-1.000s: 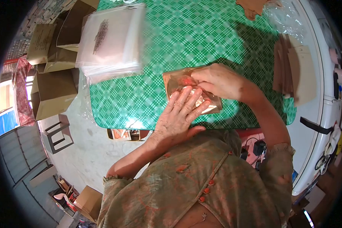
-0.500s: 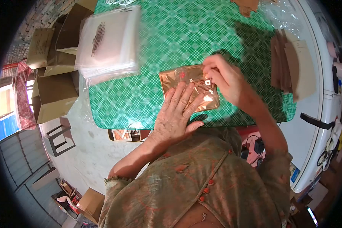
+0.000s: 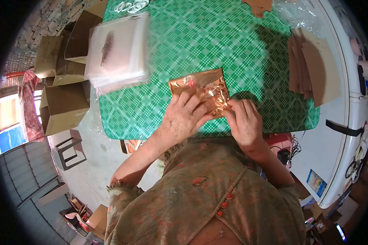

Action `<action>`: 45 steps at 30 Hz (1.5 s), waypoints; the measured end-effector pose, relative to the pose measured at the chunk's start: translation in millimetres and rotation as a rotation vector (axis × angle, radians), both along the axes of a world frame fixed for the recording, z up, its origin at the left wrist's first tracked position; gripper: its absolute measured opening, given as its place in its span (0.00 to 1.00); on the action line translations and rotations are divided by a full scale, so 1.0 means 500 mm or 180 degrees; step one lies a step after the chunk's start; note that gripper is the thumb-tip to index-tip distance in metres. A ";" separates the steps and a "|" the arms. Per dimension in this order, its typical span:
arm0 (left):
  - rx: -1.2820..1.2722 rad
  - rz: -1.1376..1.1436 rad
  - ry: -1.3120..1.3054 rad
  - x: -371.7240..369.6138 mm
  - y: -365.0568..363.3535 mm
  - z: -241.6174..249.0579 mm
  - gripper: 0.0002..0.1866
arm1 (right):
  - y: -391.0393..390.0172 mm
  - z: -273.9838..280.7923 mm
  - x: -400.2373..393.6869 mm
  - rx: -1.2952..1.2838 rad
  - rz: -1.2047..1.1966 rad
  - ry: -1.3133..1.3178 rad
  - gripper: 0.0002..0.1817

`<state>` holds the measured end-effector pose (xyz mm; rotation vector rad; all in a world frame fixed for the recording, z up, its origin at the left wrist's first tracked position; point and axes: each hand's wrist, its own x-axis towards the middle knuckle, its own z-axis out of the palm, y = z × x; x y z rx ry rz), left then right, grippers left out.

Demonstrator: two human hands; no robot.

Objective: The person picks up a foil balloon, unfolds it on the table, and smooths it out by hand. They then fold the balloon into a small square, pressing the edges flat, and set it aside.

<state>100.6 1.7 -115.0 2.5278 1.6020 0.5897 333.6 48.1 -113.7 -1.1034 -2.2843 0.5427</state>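
Observation:
A shiny copper-coloured packet in clear wrapping (image 3: 212, 78) lies on the green checked tablecloth (image 3: 184, 41) close to the table's front edge. Over its lower left part rests my left hand (image 3: 182, 114), palm down with the fingers bent and somewhat apart. At the packet's lower right corner, my right hand (image 3: 247, 122) pinches the edge of the wrapping between thumb and fingers. Bright reflections and creases show on the wrapping between the two hands. A small reddish patch is visible near the packet's upper left.
A stack of clear plastic bags (image 3: 122, 49) lies at the table's left, with white rings (image 3: 137, 5) behind. Brown card pieces (image 3: 321, 69) lie at the right edge, below crumpled clear plastic (image 3: 300, 14). Open cardboard boxes (image 3: 65, 104) stand left of the table.
My right hand has moved down from the packet's upper right to its lower right corner. The fingers of my left hand, earlier stretched flat, are now bent.

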 end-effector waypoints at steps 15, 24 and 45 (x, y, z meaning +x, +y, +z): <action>-0.0129 -0.0136 0.0037 -0.003 0.022 -0.013 0.26 | 0.006 -0.004 -0.027 0.0140 -0.0307 -0.0068 0.15; -0.0281 -0.0092 -0.0096 0.000 0.024 -0.019 0.37 | 0.013 -0.002 -0.037 0.0095 -0.0395 0.0114 0.13; -0.0419 -0.0094 -0.0127 -0.001 0.022 -0.015 0.38 | 0.029 0.007 -0.036 -0.0359 -0.0356 0.0122 0.06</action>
